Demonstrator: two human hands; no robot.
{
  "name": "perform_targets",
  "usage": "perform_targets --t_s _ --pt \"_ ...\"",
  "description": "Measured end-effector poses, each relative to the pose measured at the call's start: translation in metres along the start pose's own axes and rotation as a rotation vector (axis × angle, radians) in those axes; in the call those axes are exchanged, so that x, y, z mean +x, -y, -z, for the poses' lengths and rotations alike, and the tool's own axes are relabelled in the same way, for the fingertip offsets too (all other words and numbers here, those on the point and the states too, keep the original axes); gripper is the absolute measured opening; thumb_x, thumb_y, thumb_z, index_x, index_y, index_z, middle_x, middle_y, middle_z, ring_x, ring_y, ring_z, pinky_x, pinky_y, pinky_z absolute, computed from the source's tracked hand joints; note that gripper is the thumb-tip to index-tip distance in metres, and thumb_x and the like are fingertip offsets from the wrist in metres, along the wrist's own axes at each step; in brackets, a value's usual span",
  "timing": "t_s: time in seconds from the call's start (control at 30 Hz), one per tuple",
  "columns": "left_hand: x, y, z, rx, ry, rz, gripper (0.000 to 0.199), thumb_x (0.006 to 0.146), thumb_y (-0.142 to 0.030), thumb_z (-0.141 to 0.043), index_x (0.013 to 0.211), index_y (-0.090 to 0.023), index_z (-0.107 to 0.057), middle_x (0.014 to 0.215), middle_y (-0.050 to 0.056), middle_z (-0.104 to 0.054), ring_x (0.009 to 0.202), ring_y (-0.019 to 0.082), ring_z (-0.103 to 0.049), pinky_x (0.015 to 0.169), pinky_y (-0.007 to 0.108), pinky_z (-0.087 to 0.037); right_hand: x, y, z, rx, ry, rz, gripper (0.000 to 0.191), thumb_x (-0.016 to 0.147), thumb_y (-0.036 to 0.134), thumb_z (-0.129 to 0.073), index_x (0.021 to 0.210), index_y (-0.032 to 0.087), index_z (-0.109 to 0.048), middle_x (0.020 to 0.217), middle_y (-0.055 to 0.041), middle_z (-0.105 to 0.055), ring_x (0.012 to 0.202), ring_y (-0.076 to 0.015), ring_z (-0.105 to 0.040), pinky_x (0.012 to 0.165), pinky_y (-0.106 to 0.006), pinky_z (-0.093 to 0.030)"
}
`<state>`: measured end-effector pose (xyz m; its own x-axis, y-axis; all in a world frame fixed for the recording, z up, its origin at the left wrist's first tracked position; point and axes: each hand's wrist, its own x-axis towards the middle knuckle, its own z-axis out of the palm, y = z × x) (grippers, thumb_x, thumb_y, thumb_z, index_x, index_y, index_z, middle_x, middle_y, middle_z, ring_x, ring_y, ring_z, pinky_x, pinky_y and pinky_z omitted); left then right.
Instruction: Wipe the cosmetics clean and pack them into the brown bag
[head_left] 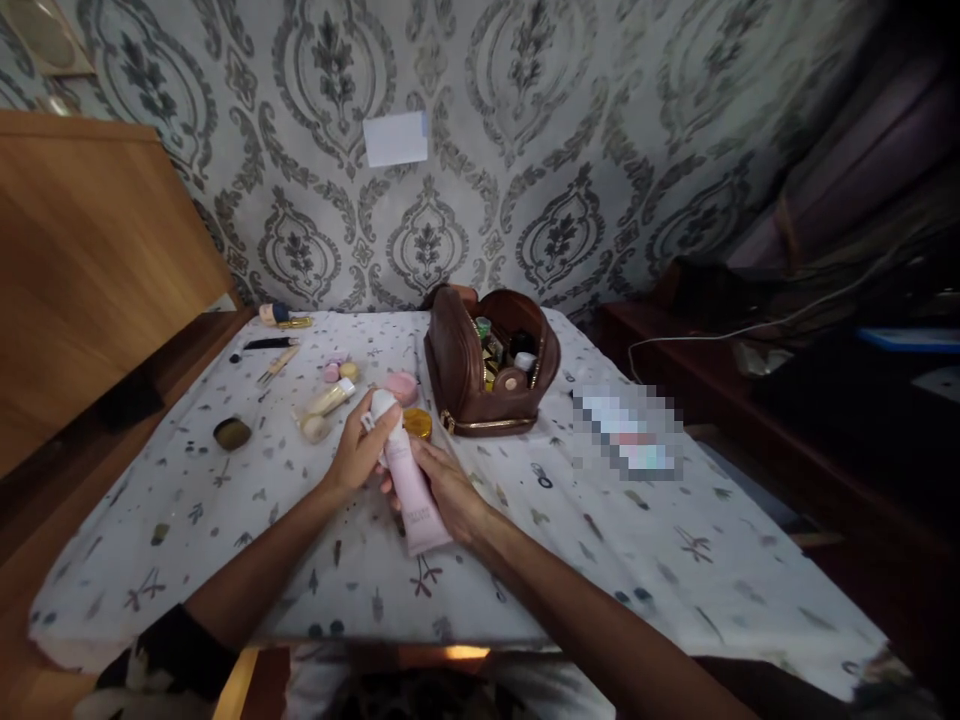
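Both hands hold a pale pink squeeze tube (414, 490) with a white cap, slanted over the table with its flat end toward me. My left hand (354, 448) is closed around the cap end. Lower down, my right hand (448, 492) grips the tube's body from the right side. Just behind the hands lie a round gold container (418, 424) and a round pink one (402, 387), both partly covered. A brown toiletry bag (487, 375) stands unzipped to the right of them, with several small cosmetic items inside.
Left of my hands lie a clear-and-cream tube (330, 398), small pink and yellow round pieces (341, 370), a dark oval item (232, 433), and slim tools (277, 365). A blurred flat object (628, 430) is at right. A wooden cabinet (97, 270) borders the left.
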<state>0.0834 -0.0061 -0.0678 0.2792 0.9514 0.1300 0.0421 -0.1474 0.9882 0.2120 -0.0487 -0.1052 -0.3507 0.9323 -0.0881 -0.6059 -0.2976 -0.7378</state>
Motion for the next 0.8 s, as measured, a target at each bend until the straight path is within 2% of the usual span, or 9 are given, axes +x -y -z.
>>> perform_targets --t_s 0.13,0.23,0.37,0.47,0.57,0.63,0.7,0.8 --pt "0.003 0.000 -0.001 -0.308 0.037 0.207 0.054 0.076 -0.062 -0.066 0.106 -0.019 -0.057 0.070 -0.003 -0.065 0.027 0.004 -0.040 0.024 0.017 -0.033 0.001 0.001 -0.002 0.111 -0.020 -0.090 0.034 0.086 0.049 -0.067 0.099 0.019 -0.059 0.075 -0.0045 -0.071 0.059 -0.0151 -0.065 0.048 -0.022 -0.050" --pt "0.003 0.002 -0.003 -0.378 0.049 0.267 0.057 0.070 -0.061 -0.072 0.105 -0.019 -0.057 0.068 -0.003 -0.066 0.026 0.004 -0.040 0.024 0.018 -0.035 0.003 0.000 -0.001 0.123 -0.041 -0.121 0.029 0.091 0.045 -0.062 0.097 0.017 -0.059 0.071 -0.0048 -0.071 0.057 -0.0139 -0.064 0.048 -0.021 -0.050" --pt "0.004 0.006 -0.004 -0.288 -0.094 0.184 0.047 0.074 -0.059 -0.070 0.092 -0.017 -0.059 0.055 -0.006 -0.058 0.031 0.006 -0.044 0.029 0.017 -0.035 0.004 -0.002 0.000 0.052 -0.010 -0.168 0.032 0.095 0.047 -0.054 0.100 0.015 -0.058 0.071 -0.0059 -0.071 0.061 -0.0156 -0.068 0.057 -0.025 -0.055" --pt "0.009 0.011 0.001 -0.259 -0.258 0.107 0.045 0.072 -0.058 -0.072 0.082 -0.016 -0.060 0.059 -0.004 -0.060 0.042 0.007 -0.050 0.038 0.017 -0.039 0.002 -0.004 0.000 0.016 0.059 -0.183 0.038 0.087 0.049 -0.066 0.105 0.018 -0.053 0.074 -0.0040 -0.071 0.064 -0.0177 -0.070 0.059 -0.027 -0.057" --pt "0.016 0.015 0.010 -0.259 -0.379 0.091 0.046 0.071 -0.058 -0.073 0.087 -0.016 -0.063 0.061 -0.003 -0.061 0.047 0.008 -0.052 0.042 0.018 -0.040 -0.001 -0.005 0.001 -0.023 0.091 -0.169 0.050 0.075 0.047 -0.079 0.106 0.021 -0.050 0.076 0.0001 -0.069 0.062 -0.0171 -0.070 0.059 -0.028 -0.057" --pt "0.019 0.017 0.014 -0.275 -0.385 0.085 0.050 0.071 -0.058 -0.073 0.098 -0.017 -0.064 0.063 -0.003 -0.062 0.050 0.010 -0.054 0.043 0.018 -0.041 -0.002 -0.005 0.000 -0.052 0.068 -0.128 0.053 0.072 0.047 -0.081 0.108 0.021 -0.051 0.076 0.0020 -0.066 0.060 -0.0156 -0.068 0.057 -0.027 -0.057" --pt "0.020 0.018 0.017 -0.284 -0.343 0.057 0.053 0.073 -0.057 -0.071 0.111 -0.020 -0.061 0.070 -0.002 -0.065 0.057 0.012 -0.059 0.046 0.019 -0.044 -0.003 -0.005 0.000 -0.066 0.038 -0.088 0.053 0.071 0.047 -0.082 0.108 0.021 -0.054 0.077 0.0027 -0.064 0.059 -0.0147 -0.067 0.054 -0.026 -0.056" --pt "0.018 0.019 0.016 -0.239 -0.276 -0.003 0.055 0.081 -0.053 -0.066 0.126 -0.024 -0.053 0.093 0.003 -0.070 0.076 0.016 -0.066 0.057 0.021 -0.050 -0.003 -0.005 -0.001 -0.049 -0.011 -0.056 0.051 0.069 0.045 -0.083 0.108 0.022 -0.058 0.082 0.0023 -0.064 0.060 -0.0142 -0.065 0.050 -0.026 -0.053"
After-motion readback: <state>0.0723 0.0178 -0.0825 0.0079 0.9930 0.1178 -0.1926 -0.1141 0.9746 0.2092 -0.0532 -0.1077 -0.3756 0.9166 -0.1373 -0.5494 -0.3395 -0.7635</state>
